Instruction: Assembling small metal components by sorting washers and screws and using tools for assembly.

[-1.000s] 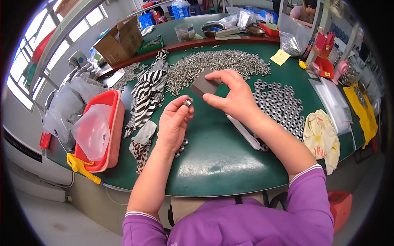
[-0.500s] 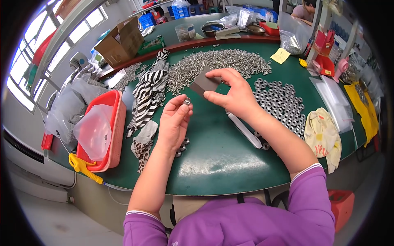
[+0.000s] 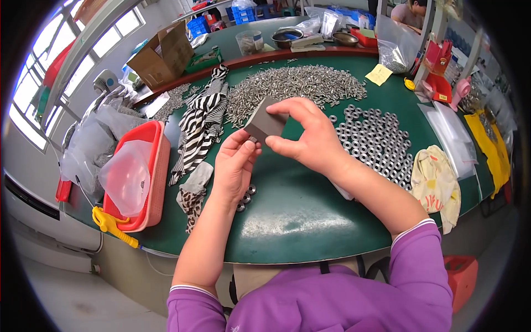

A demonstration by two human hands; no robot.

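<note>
My left hand [image 3: 233, 166] pinches a small round metal ring [image 3: 253, 140] between thumb and fingertips. In my right hand [image 3: 315, 138] is a grey-brown block that looks like a sanding sponge [image 3: 266, 120], gripped at its edges by thumb and fingers. The block's lower left end meets the ring at my left fingertips and covers most of it; whether they press together I cannot tell. Several loose rings [image 3: 251, 189] lie beside my left wrist. A wide group of similar metal rings [image 3: 381, 141] spreads beyond my right forearm, which partly hides a long white object [image 3: 343, 191].
Small metal pins [image 3: 298, 83] are heaped at the back of the green table [image 3: 293, 221]. Striped cloth [image 3: 202, 124] and a red basket [image 3: 157, 188] with a yellow air gun [image 3: 113, 226] lie left. A pale cloth glove [image 3: 434, 180] sits right. Another person [image 3: 409, 15] is far right.
My right hand has moved left and slightly down, bringing the block from above the ring onto or against it. My left hand stays nearly in place.
</note>
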